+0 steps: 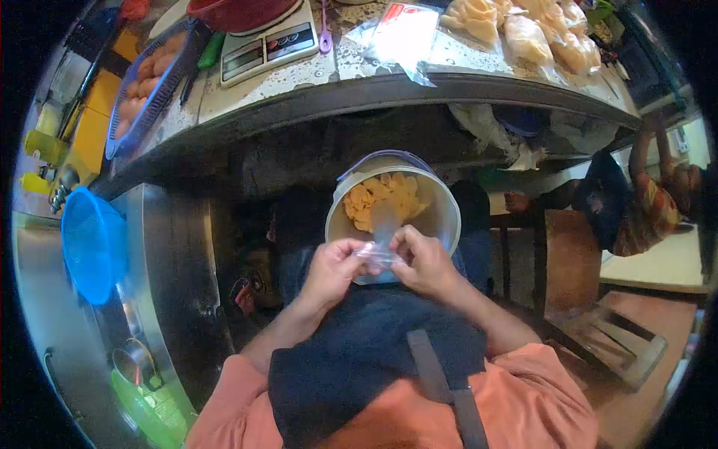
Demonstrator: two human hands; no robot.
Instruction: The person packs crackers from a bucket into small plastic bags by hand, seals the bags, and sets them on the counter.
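Over the near rim of a whitish bucket (447, 217), my left hand (333, 269) and my right hand (425, 260) pinch a clear plastic bag (384, 230) between thumbs and fingers. The bag's upper part is smeared by motion and looks empty. Behind it, yellow-orange chips (380, 196) lie inside the bucket, which stands between my knees with its handle at the far side. Part of the chips is hidden by the bag and my fingers.
On the counter ahead are a kitchen scale (271, 52) bearing a red bowl (243, 15), a plastic packet (404, 34), filled bags (527, 37) and a basket of eggs (149, 75). A blue basin (93, 243) is left. Another person (636, 194) is right, near a wooden chair (572, 258).
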